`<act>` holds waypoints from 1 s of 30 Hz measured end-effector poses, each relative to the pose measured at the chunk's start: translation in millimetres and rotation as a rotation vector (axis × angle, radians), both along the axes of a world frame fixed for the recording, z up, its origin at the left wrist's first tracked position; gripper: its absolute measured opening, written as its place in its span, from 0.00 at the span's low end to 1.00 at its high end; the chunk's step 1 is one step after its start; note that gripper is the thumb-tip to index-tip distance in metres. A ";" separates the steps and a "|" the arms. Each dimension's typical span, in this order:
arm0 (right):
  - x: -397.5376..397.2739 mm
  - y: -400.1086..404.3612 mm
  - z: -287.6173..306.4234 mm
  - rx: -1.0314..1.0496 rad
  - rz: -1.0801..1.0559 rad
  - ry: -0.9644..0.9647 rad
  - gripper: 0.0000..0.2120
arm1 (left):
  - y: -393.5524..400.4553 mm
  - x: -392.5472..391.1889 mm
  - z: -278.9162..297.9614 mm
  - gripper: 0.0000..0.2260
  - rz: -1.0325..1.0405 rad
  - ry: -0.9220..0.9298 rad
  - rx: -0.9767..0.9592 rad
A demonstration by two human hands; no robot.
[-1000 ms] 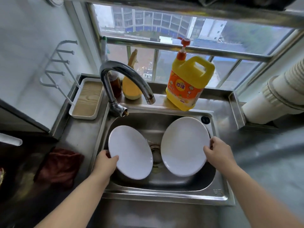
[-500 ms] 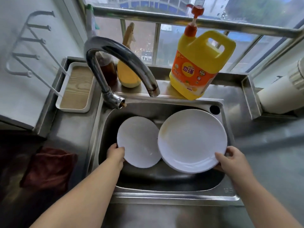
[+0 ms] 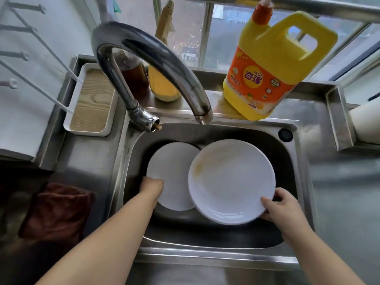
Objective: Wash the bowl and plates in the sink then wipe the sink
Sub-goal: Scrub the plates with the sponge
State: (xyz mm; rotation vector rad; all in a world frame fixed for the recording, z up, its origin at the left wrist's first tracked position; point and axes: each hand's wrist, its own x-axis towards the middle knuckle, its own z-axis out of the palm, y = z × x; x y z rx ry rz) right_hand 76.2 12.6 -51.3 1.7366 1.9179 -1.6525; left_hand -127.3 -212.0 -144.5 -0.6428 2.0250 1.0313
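Two white plates sit in the steel sink point(image 3: 298, 182). The smaller plate point(image 3: 170, 173) lies on the left, and my left hand point(image 3: 151, 187) grips its near-left rim. The larger plate point(image 3: 232, 182) overlaps the smaller one's right side and shows a yellow smear near its left rim. My right hand point(image 3: 281, 206) holds this plate's near-right rim, thumb on top and fingers underneath. No bowl is visible. The curved tap point(image 3: 148, 58) arches over the sink's back left, with no water running.
A yellow detergent jug point(image 3: 271, 66) with a pump stands on the ledge behind the sink. A brown bottle point(image 3: 133, 77) and a yellow sponge point(image 3: 164, 87) are behind the tap. A white tray point(image 3: 92, 101) sits at left, a dark red cloth point(image 3: 57, 210) on the left counter.
Both plates have tilted down from leaning upright to lying flatter in the sink, the larger now overlapping the smaller. The view has moved closer to the sink.
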 end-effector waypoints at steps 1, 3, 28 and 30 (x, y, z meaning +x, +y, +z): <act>-1.5 -1.6 -3.5 -0.005 0.015 -0.009 0.05 | -0.5 0.5 1.4 0.20 -0.035 0.004 -0.035; -4.5 -4.4 -11.2 -0.003 0.040 -0.019 0.06 | -0.9 2.2 12.3 0.22 -0.140 0.051 -0.112; -63.2 -59.0 -101.6 -0.321 -0.021 0.055 0.11 | -17.8 10.8 18.4 0.18 0.072 -0.065 0.082; -65.1 -56.9 -104.9 -0.321 -0.031 0.061 0.11 | -14.8 12.8 23.8 0.20 0.059 -0.075 0.107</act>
